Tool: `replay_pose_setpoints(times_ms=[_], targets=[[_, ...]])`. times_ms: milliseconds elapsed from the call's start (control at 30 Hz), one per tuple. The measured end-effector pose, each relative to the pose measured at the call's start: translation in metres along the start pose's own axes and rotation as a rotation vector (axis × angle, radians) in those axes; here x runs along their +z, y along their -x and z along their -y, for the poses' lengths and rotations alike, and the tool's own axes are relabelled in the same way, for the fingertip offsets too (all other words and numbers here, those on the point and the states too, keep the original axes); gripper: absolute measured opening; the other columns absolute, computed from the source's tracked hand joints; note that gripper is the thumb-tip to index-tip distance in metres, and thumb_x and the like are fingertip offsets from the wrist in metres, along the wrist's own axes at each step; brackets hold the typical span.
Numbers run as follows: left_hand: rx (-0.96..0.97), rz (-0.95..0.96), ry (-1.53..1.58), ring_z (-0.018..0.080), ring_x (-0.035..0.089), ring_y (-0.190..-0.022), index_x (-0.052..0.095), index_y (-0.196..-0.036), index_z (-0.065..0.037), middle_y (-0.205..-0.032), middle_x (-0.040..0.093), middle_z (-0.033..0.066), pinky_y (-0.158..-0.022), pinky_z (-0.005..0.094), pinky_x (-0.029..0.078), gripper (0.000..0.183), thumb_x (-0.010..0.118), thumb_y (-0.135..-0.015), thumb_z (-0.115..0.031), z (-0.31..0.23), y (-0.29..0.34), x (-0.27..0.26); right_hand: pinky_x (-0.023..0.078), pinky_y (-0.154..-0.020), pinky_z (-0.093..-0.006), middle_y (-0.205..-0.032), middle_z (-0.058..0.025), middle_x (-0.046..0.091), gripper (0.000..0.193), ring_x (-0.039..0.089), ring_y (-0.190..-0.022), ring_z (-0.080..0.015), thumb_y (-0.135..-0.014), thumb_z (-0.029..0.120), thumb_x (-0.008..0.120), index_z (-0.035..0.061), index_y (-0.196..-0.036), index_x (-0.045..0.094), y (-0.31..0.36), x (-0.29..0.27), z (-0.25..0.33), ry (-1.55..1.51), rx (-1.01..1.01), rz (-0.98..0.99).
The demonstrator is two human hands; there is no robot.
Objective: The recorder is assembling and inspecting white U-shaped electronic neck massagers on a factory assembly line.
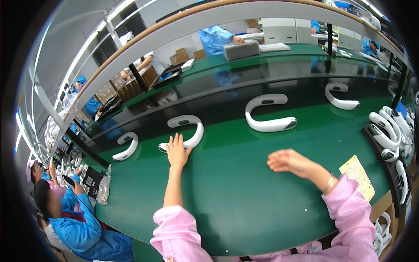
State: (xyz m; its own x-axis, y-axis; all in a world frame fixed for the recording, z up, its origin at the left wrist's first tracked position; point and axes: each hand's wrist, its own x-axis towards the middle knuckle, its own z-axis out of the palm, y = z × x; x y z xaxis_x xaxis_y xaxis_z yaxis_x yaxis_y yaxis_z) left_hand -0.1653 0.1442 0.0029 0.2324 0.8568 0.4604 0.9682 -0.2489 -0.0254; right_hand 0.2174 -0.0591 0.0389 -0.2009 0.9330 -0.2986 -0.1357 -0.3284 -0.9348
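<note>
Four white C-shaped neck devices lie in a row across the far side of the green work surface. My left hand (177, 150) has its fingers stretched out over the lower arm of one white C-shaped neck device (196, 133), and seems to rest on it without gripping. My right hand (288, 161) is over the surface, nearer me than another C-shaped neck device (271, 125). Its fingers lie together and slightly bent, with nothing visible in them. Farther out are one neck device (127, 150) at the left and one neck device (342, 103) at the right.
A yellow printed sheet (358, 178) lies right of my right hand. Beyond it, a black tray (396, 192) holds more white devices. A clear plastic bag (103, 191) sits at the left edge, near a co-worker in blue (80, 227). A railing (174, 27) crosses above the bench.
</note>
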Motion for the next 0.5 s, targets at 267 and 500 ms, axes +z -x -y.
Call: replay_pose_setpoints(times_ms=[267, 500], targets=[[0.189, -0.021, 0.402, 0.0319, 0.058, -0.087, 0.054, -0.088, -0.001, -0.088, 0.059, 0.0152, -0.091, 0.0483, 0.037, 0.040, 0.059, -0.083, -0.040, -0.054, -0.016, -0.084, 0.047, -0.086, -0.0287, -0.105, -0.0097, 0.059, 0.034, 0.057, -0.095, -0.0157, -0.091, 0.007, 0.046, -0.0018, -0.124, 0.047, 0.106, 0.023, 0.008, 0.207, -0.163, 0.157], [0.166, 0.278, 1.679, 0.0190, 0.061, -0.066, 0.046, -0.105, 0.002, -0.085, 0.056, 0.0109, -0.065, 0.0327, 0.052, 0.062, 0.042, -0.088, -0.057, -0.154, 0.099, -0.218, 0.030, -0.103, -0.0391, -0.139, -0.0182, 0.026, 0.078, 0.031, -0.127, -0.0291, -0.082, 0.018, 0.064, 0.0008, -0.141, 0.016, 0.121, 0.040, -0.005, 0.730, -0.674, -0.404]])
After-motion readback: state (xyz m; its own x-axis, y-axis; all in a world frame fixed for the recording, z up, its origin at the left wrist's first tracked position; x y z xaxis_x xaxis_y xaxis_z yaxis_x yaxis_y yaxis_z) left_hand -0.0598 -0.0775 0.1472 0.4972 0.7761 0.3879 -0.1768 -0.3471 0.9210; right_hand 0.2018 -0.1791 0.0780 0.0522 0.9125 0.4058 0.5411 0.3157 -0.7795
